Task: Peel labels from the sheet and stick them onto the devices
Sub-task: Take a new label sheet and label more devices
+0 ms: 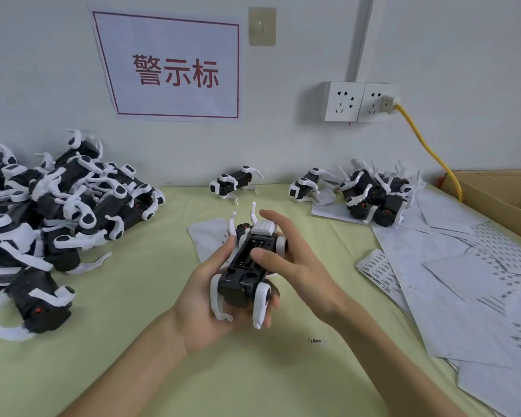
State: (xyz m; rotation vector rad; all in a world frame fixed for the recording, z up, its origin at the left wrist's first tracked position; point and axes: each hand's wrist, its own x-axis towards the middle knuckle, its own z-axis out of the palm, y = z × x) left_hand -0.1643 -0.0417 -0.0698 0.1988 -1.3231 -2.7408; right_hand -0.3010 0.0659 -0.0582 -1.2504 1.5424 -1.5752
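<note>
Device (247,266): black-and-white toy robot dog, belly-up, head end away from camera, just above middle of table (133,341). Gripped from below and from the left by left hand (205,302), palm up, fingers curled under the rear end, thumb along the left flank. Right hand (295,260) on top from the right: thumb (259,254) pad pressed down on the black underside, other fingers fairly straight, spread along the far right side up to the white head. Anything under the thumb: cannot tell, covered.

Partly under the hands, flat on table: white sheet (208,236), small print at its edge. Right side of table: label sheets (463,281) strewn and overlapping, some with rows of small dark labels, some blank. One printed sheet (379,269) nearest right hand. Stray label (318,341) alone on table beside right forearm.

Left: big pile of devices (57,212), tangled, white legs sticking out. Back centre, near wall: single device (233,183) upright on its legs. Back right: smaller cluster of devices (370,191), partly on the sheets. Far right: open cardboard box (494,194). On wall: paper sign (172,67) with red characters and red border, adhesive hook (262,26), double socket (358,100) with yellow cable (427,145) plugged in, hanging down toward the box.
</note>
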